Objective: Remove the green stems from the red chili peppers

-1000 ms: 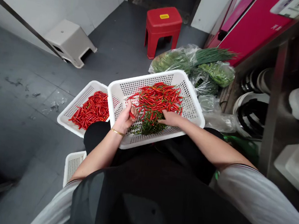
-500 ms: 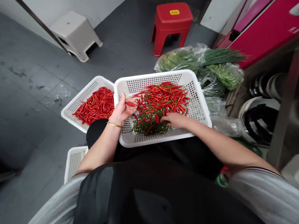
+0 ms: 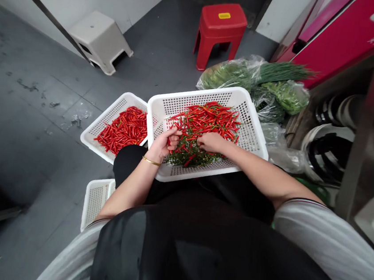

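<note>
Inside the lap basket [image 3: 195,95], slick-looking chillies [image 3: 217,118] are best stem-pinched. Some are clasped by the left hand [image 3: 164,144]; any grip by the right hand [image 3: 212,142] is hidden.

Floor [image 3: 61,158]: Red stool [image 3: 222,21] and pale stool [image 3: 98,32] stand apart.
Lap basket [image 3: 249,133]: Loose red chilies [image 3: 219,119] lie beside green stems [image 3: 185,157].
Side basket [image 3: 106,121]: More chilies [image 3: 124,129] lie heaped.

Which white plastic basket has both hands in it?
The white rectangular plastic basket on the lap, where the left hand and right hand are; the other baskets have neither.
</note>
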Tool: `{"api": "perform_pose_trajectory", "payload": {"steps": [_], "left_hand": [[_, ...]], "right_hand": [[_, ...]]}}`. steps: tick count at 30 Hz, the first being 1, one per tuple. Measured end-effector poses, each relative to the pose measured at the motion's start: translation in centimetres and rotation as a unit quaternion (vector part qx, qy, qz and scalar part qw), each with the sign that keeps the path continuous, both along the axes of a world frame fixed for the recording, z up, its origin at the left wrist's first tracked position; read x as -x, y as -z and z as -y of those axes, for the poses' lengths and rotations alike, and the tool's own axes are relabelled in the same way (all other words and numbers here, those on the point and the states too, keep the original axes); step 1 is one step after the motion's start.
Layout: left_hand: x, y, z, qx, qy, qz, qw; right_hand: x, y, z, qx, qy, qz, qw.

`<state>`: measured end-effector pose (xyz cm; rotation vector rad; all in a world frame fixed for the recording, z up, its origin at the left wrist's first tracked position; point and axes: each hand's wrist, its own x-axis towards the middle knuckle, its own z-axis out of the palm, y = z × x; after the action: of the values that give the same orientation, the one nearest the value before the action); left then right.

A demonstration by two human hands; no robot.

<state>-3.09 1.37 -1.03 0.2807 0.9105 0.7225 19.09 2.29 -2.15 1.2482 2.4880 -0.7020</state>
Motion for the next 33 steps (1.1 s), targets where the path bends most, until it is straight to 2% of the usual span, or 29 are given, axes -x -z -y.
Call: {"api": "perform_pose_trajectory", "payload": {"steps": [2, 4, 5, 6, 8, 10, 12, 13, 15, 17, 18, 19, 21, 24, 26, 28, 30, 32, 33], "left_hand": [[-0.5, 0.1, 0.5, -0.038, 0.007, -0.049, 0.998], [-1.4, 0.3, 1.0, -0.059, 0.04, -0.088, 0.994], [-1.9, 0.3, 1.3, -0.056, 0.062, -0.1, 0.991], [-2.4, 0.5, 1.5, -0.05, 0.08, -0.105, 0.99], [-3.3, 0.8, 2.0, -0.048, 0.083, -0.093, 0.991], [-3.8, 1.1, 2.2, -0.065, 0.038, -0.077, 0.994], [-3.6, 1.0, 2.4, -0.091, -0.008, -0.086, 0.992], [-3.3, 0.8, 2.5, -0.11, -0.018, -0.096, 0.989], [-2.6, 0.0, 2.7, -0.166, 0.015, -0.106, 0.98], [-2.2, -1.1, 2.8, -0.241, 0.097, -0.11, 0.959], [-2.1, -1.5, 3.0, -0.278, 0.14, -0.121, 0.943], [-2.2, -1.9, 3.1, -0.313, 0.176, -0.142, 0.922], [-2.6, -2.0, 3.4, -0.375, 0.22, -0.209, 0.876], [-3.1, -1.3, 4.1, -0.423, 0.245, -0.285, 0.825], [-3.1, -0.7, 4.5, -0.417, 0.245, -0.302, 0.822], [-3.0, -0.5, 4.8, -0.398, 0.244, -0.3, 0.832], [-3.0, -0.9, 4.9, -0.39, 0.259, -0.287, 0.836], [-2.8, -1.8, 4.9, -0.398, 0.297, -0.258, 0.828], [-2.7, -2.4, 5.0, -0.402, 0.327, -0.237, 0.822]], "right_hand": [[-1.6, -0.7, -0.5, 0.078, 0.075, -0.132, 0.985], [-2.3, -1.5, -0.3, 0.148, 0.149, -0.249, 0.945], [-2.1, -1.8, 0.2, 0.155, 0.178, -0.289, 0.928], [-1.6, -2.0, 0.9, 0.134, 0.2, -0.313, 0.919], [0.0, -2.3, 2.7, 0.029, 0.216, -0.319, 0.922], [1.6, -2.5, 4.6, -0.069, 0.184, -0.298, 0.934], [2.2, -2.7, 5.9, -0.079, 0.138, -0.31, 0.937], [2.1, -2.9, 6.1, -0.053, 0.137, -0.333, 0.931], [1.2, -3.3, 5.8, 0.032, 0.212, -0.385, 0.898], [0.4, -3.7, 5.1, 0.131, 0.326, -0.407, 0.843], [0.2, -3.9, 4.7, 0.173, 0.362, -0.407, 0.821], [0.4, -4.0, 4.5, 0.199, 0.377, -0.404, 0.81], [1.2, -3.9, 4.6, 0.184, 0.365, -0.398, 0.821], [2.5, -3.3, 5.9, 0.096, 0.346, -0.398, 0.844], [2.3, -2.9, 6.7, 0.077, 0.351, -0.398, 0.844], [1.4, -2.9, 7.3, 0.072, 0.353, -0.381, 0.852], [0.2, -3.2, 7.4, 0.058, 0.311, -0.331, 0.889], [-0.6, -3.8, 7.6, 0.051, 0.224, -0.268, 0.936], [-0.8, -4.1, 7.8, 0.063, 0.175, -0.251, 0.95]]}}
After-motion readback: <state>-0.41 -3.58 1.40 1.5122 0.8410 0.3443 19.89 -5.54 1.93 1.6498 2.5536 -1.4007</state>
